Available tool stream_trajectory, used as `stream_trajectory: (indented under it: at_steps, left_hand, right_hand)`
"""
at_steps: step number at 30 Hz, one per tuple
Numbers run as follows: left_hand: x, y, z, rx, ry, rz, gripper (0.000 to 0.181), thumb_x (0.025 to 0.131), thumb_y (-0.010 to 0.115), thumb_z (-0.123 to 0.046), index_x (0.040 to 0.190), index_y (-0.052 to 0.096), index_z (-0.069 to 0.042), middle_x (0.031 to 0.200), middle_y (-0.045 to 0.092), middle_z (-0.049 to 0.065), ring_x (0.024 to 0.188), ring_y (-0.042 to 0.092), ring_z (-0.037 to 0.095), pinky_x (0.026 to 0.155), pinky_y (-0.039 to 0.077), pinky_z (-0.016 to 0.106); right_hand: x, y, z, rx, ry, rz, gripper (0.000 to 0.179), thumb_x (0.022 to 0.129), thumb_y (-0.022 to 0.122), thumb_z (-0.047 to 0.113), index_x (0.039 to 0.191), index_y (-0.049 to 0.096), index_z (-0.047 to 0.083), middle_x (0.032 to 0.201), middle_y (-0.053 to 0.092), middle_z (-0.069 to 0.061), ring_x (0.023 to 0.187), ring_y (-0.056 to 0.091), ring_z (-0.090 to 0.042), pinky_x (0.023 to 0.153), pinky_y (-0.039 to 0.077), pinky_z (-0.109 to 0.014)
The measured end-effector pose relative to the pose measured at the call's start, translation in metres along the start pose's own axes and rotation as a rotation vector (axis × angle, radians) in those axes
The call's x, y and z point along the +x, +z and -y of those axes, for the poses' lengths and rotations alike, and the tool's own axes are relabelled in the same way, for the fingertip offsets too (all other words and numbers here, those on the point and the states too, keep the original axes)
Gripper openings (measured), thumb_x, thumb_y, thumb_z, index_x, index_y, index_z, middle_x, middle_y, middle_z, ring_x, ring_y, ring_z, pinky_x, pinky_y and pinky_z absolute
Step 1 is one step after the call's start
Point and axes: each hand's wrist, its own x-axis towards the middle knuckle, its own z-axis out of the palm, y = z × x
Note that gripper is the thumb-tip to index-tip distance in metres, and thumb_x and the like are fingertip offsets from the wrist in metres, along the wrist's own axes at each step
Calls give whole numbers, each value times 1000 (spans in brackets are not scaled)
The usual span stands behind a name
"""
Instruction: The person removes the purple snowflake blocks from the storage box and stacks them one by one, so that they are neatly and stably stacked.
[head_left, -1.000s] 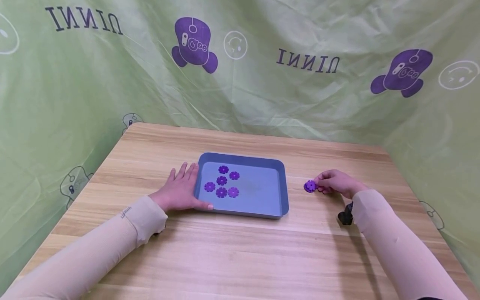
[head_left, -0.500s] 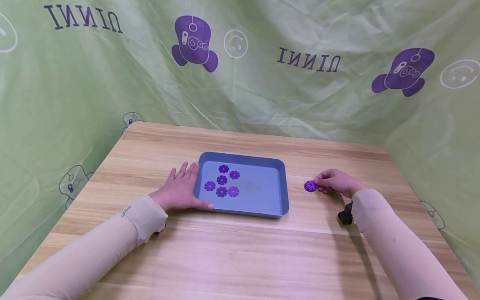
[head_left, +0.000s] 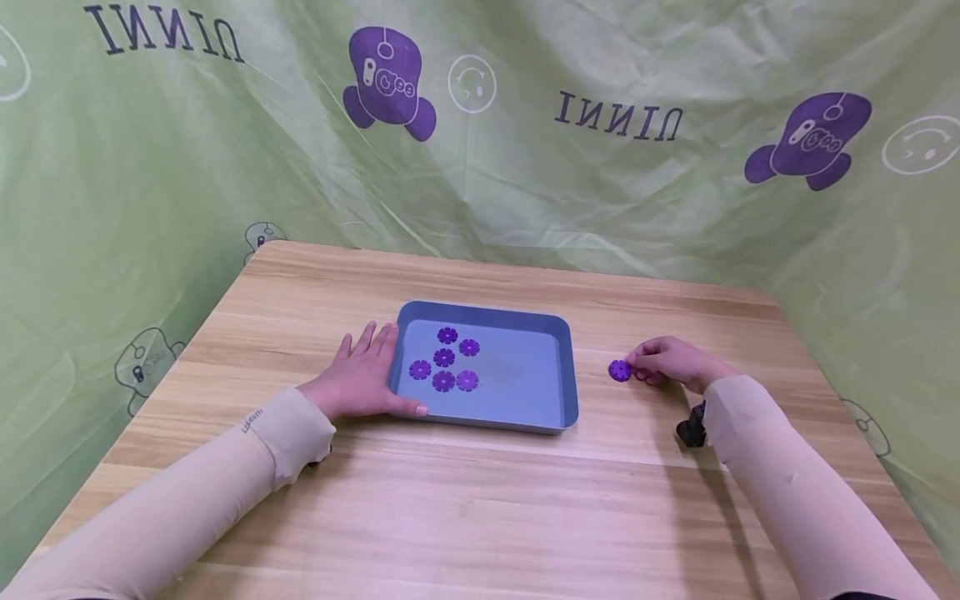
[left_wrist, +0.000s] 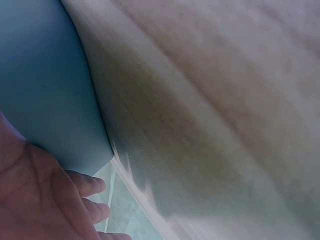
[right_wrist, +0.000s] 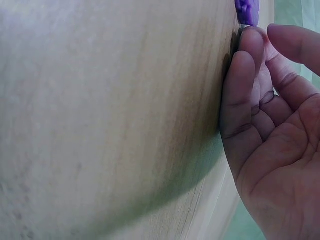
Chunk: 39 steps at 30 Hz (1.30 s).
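My left hand [head_left: 365,379] lies with spread fingers along the left side of a blue rectangular tray [head_left: 525,371], its thumb over the front rim. Inside the tray are several purple snowflake discs [head_left: 444,357], lying flat and grouped at the left. To the right of the tray, my right hand [head_left: 671,362] has thumb and forefinger at the right edge of a purple snowflake disc [head_left: 619,370], which appears to lie on another one. Close up in the right wrist view, the purple edge [right_wrist: 247,12] shows just beyond the bent fingertips. How firm that pinch is stays partly hidden.
A wood-grain table [head_left: 465,508] carries everything. Green printed cloth [head_left: 480,192] hangs behind it and at both sides. A black wrist device [head_left: 692,427] sits under the right cuff. The tray's right half shows bare bottom.
The top purple disc by the right hand has shifted slightly and now sits more squarely over what is under it. Both hands stay almost still; the head view tilts slightly.
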Motion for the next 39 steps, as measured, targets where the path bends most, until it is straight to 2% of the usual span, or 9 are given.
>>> stream_trajectory:
  at_steps: [14,22,25,32,39]
  left_hand:
    - [3,-1,1,-4,0,10,150,69,71,-85,161,-1,9,169,2,27,155,-7,46,121,-6,64]
    - [2,-1,0,-21,0,2,148,70,73,-82,161,0,9,169,3,27,155,-6,46,121,-5,65]
    - [2,-1,-1,-20,-2,5,148,71,74,-82,161,0,9,169,3,27,155,-6,46,121,-4,65]
    - [1,-2,0,-20,-2,9,147,71,74,-81,161,0,9,169,3,27,155,-6,46,121,-4,65]
    - [0,-2,-1,-20,-1,9,147,71,74,-81,161,0,10,169,4,27,155,-5,47,121,-4,65]
  right_hand:
    - [0,-1,3,-18,11,-11,24,107,54,10,114,64,-11,87,61,-1,82,56,-13,74,54,-25]
    - [-2,-1,5,-22,22,-11,34,107,53,6,134,56,-13,100,66,-3,87,59,-13,74,53,-26]
    - [-2,-1,6,-21,12,-6,36,105,54,6,137,54,-13,101,67,-2,85,60,-12,73,53,-25]
    - [-1,1,8,-36,-6,0,32,104,54,4,130,56,-14,94,64,-1,84,57,-13,71,52,-26]
    - [-1,3,8,-72,6,-20,27,105,54,6,125,59,-12,93,63,-2,85,57,-14,72,52,-27]
